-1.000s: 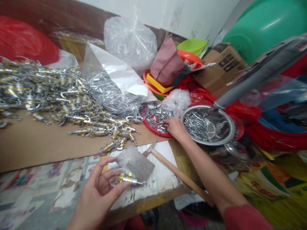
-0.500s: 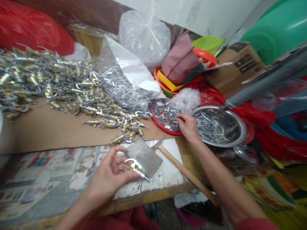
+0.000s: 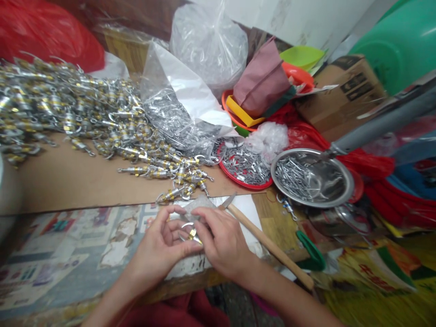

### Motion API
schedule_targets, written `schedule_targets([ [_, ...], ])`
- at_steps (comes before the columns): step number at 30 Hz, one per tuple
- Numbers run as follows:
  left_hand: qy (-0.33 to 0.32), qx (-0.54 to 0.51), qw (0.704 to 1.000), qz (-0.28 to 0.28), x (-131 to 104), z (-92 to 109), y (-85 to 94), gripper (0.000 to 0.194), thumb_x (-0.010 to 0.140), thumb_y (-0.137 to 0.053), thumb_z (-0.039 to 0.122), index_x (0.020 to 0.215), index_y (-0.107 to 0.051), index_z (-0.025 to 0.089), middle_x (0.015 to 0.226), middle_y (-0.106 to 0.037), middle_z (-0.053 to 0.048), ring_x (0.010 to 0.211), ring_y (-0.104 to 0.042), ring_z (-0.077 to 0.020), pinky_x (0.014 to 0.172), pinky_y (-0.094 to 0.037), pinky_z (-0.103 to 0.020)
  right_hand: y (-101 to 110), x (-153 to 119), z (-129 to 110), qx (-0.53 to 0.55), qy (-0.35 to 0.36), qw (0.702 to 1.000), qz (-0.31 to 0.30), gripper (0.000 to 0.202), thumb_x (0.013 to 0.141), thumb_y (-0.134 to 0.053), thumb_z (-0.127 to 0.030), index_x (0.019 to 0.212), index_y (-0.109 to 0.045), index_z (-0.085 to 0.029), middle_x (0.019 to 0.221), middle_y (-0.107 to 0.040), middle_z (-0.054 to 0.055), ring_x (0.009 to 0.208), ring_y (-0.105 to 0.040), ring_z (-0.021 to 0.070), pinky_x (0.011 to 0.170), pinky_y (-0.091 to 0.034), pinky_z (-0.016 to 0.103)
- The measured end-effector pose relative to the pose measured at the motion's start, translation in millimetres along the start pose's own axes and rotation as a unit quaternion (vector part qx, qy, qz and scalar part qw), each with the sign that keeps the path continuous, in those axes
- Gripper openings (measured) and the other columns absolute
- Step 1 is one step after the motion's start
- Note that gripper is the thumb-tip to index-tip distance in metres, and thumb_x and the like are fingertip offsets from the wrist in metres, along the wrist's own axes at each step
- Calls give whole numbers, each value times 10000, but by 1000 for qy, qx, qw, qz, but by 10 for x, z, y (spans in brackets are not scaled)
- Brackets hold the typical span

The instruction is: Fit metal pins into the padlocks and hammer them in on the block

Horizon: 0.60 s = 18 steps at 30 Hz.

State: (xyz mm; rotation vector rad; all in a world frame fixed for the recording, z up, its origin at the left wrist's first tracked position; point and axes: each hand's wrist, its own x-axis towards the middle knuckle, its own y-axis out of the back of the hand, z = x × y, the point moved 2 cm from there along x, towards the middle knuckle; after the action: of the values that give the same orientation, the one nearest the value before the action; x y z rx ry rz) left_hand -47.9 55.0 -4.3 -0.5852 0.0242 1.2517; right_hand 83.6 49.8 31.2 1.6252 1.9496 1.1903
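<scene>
Over the table edge, my left hand (image 3: 160, 247) is closed around a small silver-and-yellow metal fitting with a curved hook (image 3: 192, 234). My right hand (image 3: 227, 243) meets it from the right, fingertips pinched together at the fitting; whatever they hold is too small or hidden to name. Behind the fingers lies a flat grey metal plate (image 3: 197, 204), partly covered by both hands. To the right of it rest a pointed blade (image 3: 227, 200) and a long wooden handle (image 3: 269, 245). Many similar fittings (image 3: 102, 113) are heaped on cardboard at the back left.
A red tray (image 3: 262, 186) holds small flat metal pieces. Beside it, a steel bowl (image 3: 348, 184) contains thin metal pins. An open plastic bag (image 3: 177, 122) of metal parts leans behind. A grey bar (image 3: 368, 129) slants in from the right, and one fitting (image 3: 289, 208) lies below the bowl.
My right hand has left the red tray and come back to the fitting in my left hand, which stays in about the same place. The view has shifted slightly.
</scene>
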Motion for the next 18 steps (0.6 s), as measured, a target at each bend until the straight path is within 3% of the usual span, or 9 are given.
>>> schedule_targets([
  [4,3,4,1000,-2,-5,-2,6,576,563,-728,106,966,-339,238,703,-612,52,665,-588,-107,620,-493,-240,0,-6,-1,-65,-17,995,-69,228,836,-407,-149,1038,-501,-201,862,-610,42,793,-548,183,698,-369,293],
  [8,11,3,1000,-10,-6,5,-8,582,565,-729,115,971,-332,243,708,-611,53,679,-608,-128,648,-500,-280,94,25,15,-10,-33,992,-118,195,861,-394,-176,1045,-454,-202,743,-588,-3,709,-541,150,645,-359,254],
  [11,14,4,1000,-14,-2,6,-9,593,563,-731,117,979,-328,245,709,-616,50,686,-624,-150,658,-505,-310,122,27,22,8,-22,992,-128,168,872,-385,-198,1031,-440,-199,736,-586,-11,708,-539,144,652,-354,250],
  [18,-4,27,1000,0,6,4,25,577,544,-749,117,955,-360,233,721,-622,53,636,-593,-96,591,-493,-213,-4,17,-36,-93,-7,988,-123,175,845,-369,-203,996,-456,-194,742,-601,24,700,-553,185,621,-336,282],
])
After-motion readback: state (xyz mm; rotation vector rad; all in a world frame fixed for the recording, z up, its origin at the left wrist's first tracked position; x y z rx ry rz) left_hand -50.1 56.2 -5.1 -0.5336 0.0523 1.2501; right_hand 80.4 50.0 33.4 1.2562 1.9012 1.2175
